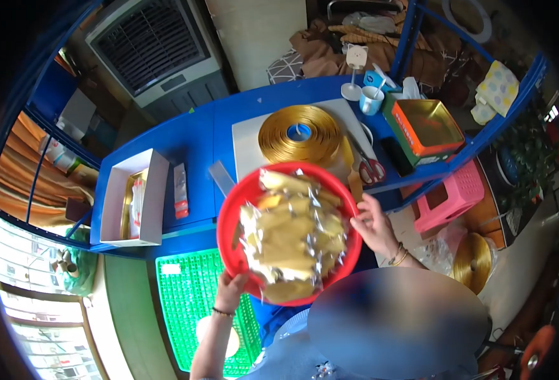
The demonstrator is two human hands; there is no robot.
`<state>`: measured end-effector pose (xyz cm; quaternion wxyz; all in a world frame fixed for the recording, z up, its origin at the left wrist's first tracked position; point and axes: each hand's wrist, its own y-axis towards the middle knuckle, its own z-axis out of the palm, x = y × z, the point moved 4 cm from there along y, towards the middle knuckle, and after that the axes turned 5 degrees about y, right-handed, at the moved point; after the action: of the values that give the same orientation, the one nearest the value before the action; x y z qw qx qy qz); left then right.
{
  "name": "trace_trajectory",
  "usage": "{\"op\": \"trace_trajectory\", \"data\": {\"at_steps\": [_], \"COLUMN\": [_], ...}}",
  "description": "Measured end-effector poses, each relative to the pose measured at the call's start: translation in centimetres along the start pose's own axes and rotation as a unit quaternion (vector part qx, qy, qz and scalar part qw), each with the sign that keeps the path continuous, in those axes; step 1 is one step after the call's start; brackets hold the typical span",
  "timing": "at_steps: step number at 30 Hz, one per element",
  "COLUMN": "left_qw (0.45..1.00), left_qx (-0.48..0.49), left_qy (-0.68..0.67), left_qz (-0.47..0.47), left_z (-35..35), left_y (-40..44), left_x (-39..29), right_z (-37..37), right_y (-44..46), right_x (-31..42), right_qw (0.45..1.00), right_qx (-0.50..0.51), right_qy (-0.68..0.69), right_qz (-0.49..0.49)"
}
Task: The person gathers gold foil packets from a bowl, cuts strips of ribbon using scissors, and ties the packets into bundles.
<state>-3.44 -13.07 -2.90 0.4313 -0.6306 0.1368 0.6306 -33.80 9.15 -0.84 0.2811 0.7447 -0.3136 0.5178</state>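
- A blue table (pixel 194 130) stretches out ahead of your grip, beyond both hands.
- Your left hand (pixel 231 290) is closed on the near-left rim of the red basin (pixel 224 212); your right hand (pixel 376 227) has the opposite side more loosely, its fingers partly spread.
- The basin sits between your hands, its open top facing up towards you, with gold pieces in clear wrapping (pixel 282 237) heaped inside.
- Below and beside your left hand is a green crate (pixel 170 297).
- Just past your right hand lie red-handled scissors (pixel 372 172).
- Beyond the basin, a coil of gold ribbon (pixel 276 136) lies on the table.
- Farthest from your grip stands an air cooler (pixel 153 47).
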Motion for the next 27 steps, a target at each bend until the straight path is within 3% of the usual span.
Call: {"op": "trace_trajectory", "data": {"at_steps": [2, 4, 8, 10, 12, 14, 17, 22, 26, 27], "left_qw": [0.999, 0.996, 0.998, 0.997, 0.999, 0.998, 0.997, 0.994, 0.985, 0.976], "left_qx": [-0.051, -0.029, 0.015, 0.001, -0.033, -0.033, -0.008, 0.013, 0.004, -0.051], "left_qy": [0.004, 0.012, 0.02, -0.022, 0.016, 0.011, -0.011, 0.012, 0.171, 0.176], "left_qz": [-0.015, -0.078, -0.058, -0.074, -0.028, -0.054, -0.07, -0.105, -0.004, 0.12], "left_z": [-1.4, -3.1, -2.6, -0.4, -1.8, -1.5, -0.9, 0.5, -1.9, -2.9], "left_y": [-1.3, -0.6, 1.5, 2.1, 3.5, 3.2, 2.8, 1.8, 2.6, 3.1], "left_x": [4.7, 8.8, 9.5, 7.5, 10.1, 9.7, 9.4, 6.8, 6.8, 7.3], "right_z": [0.7, 1.3, 2.3, 2.7, 3.3, 3.9, 5.1, 8.1, 10.4, 10.8], "right_y": [-2.0, -2.9, -2.7, -2.6, -2.5, -3.1, -4.6, -4.9, -2.6, -2.2], "right_x": [-0.4, -0.2, 0.2, 1.5, 1.9, 3.2, 4.3, 4.8, 4.5, 4.4], "right_qw": [0.991, 0.992, 0.985, 0.974, 0.977, 0.955, 0.935, 0.921, 0.897, 0.891], "right_qx": [0.019, 0.013, -0.016, 0.007, 0.054, 0.069, 0.147, 0.181, 0.17, 0.182], "right_qy": [-0.108, -0.106, -0.118, -0.14, -0.121, -0.137, -0.174, -0.205, -0.292, -0.316], "right_qz": [-0.075, -0.072, -0.128, -0.179, -0.165, -0.255, -0.271, -0.278, -0.284, -0.272]}}
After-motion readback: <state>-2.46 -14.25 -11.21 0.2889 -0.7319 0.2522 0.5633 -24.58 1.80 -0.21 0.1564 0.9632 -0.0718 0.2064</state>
